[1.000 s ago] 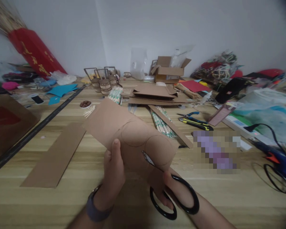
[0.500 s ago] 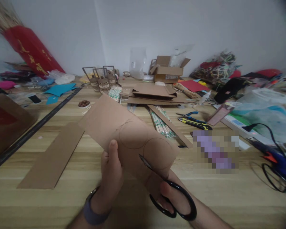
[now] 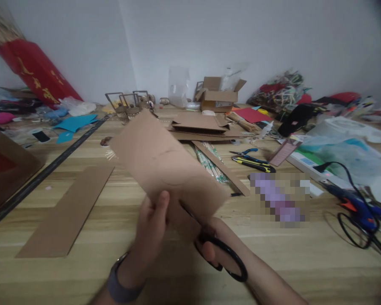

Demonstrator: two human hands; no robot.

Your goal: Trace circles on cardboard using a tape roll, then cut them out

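A brown cardboard sheet (image 3: 152, 152) with faint drawn curves is held above the table, tilted. My left hand (image 3: 152, 224) grips its lower left edge, thumb on top and the other fingers hidden beneath. My right hand (image 3: 220, 241) is closed on black-handled scissors (image 3: 236, 264), thumb through one loop. The dark blade lies across the lower part of the sheet, its tip close to my left thumb. Motion blurs the sheet and the scissors somewhat.
On the wooden table (image 3: 114, 237) lies a cardboard strip (image 3: 68, 212) at left. Pliers (image 3: 246, 152), a yellow-black cutter (image 3: 254, 164) and a blue glue gun (image 3: 358, 209) are at right. Folded cardboard (image 3: 200, 123), small baskets and an open box (image 3: 219, 95) stand behind.
The sheet has turned and tilted more steeply. My left hand has moved slightly right, and my right hand with the scissors slightly left and up. The scissor handles look closer together. The view has shifted a little.
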